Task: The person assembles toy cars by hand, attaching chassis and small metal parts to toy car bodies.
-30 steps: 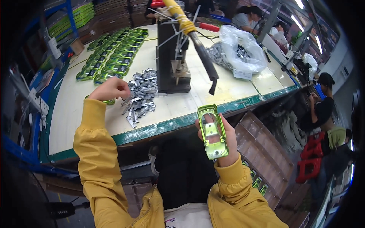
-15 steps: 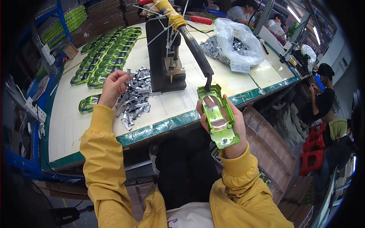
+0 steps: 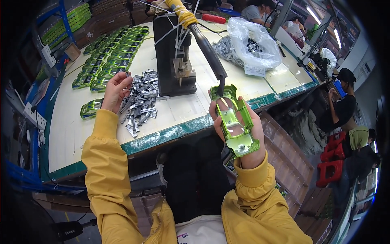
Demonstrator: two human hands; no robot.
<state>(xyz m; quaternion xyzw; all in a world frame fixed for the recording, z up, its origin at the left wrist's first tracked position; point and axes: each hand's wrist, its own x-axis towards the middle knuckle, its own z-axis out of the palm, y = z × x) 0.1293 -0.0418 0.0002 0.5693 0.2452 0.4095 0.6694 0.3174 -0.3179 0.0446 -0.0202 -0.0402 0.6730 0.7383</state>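
Observation:
A green toy car body shell lies in my right hand, its hollow inside facing up and my fingers wrapped round its sides. The tip of a black bent tube hangs over the shell's far end; whether they touch I cannot tell. My left hand is closed in a pinch at the left edge of a heap of small grey metallic-looking parts. One such grey part sticks out from its thumb and fingertips. A green toy car body rests on the table left of my left hand.
A black upright press-like machine stands behind the heap. Rows of green car bodies fill the back left. A clear plastic bag of grey parts sits back right. Below the table's green edge is a brown partitioned tray. Other people sit beyond.
My left hand has drawn slightly left from the heap, still pinching the grey part. My right hand holds the shell nearly as before, under the tube. The whole view has shifted slightly.

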